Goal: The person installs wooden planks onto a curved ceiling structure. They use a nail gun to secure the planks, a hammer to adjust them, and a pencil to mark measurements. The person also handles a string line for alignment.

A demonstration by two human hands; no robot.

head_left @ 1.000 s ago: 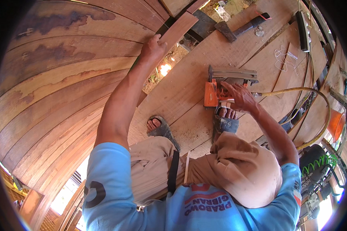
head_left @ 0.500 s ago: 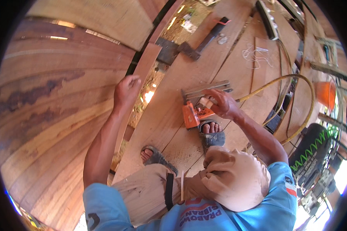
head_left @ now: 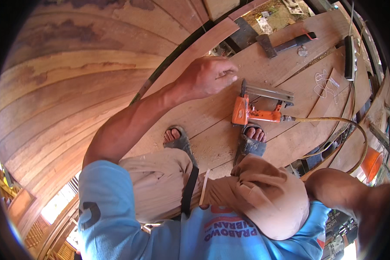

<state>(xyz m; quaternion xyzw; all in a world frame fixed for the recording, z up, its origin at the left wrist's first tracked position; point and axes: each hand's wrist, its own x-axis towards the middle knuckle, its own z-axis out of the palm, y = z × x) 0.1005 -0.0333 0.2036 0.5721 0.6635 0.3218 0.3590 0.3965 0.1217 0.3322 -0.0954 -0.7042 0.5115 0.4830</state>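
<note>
My left hand (head_left: 210,76) is closed in front of me, thumb against the curled fingers, above the wooden planks (head_left: 203,143). Anything inside its grip is hidden. Just right of it, an orange pneumatic nail gun (head_left: 258,115) lies on the planks with its metal magazine on the far side, touched by neither hand. A yellowish air hose (head_left: 325,119) runs from its handle. My right arm (head_left: 338,186) is bent out to the right, and its hand is lost at the dark rim.
A hammer (head_left: 286,44) lies farther off on the planks. Right of it are a black power strip (head_left: 349,58) and tangled white string (head_left: 326,84). Curved wooden planking (head_left: 73,91) rises on the left. An orange bucket (head_left: 371,165) stands at the right. My sandalled feet are near the nail gun.
My right hand, earlier over the nail gun with a small pale piece in its fingers, has swung out to the right rim. My left hand came rightward, nearer the nail gun. The view turned.
</note>
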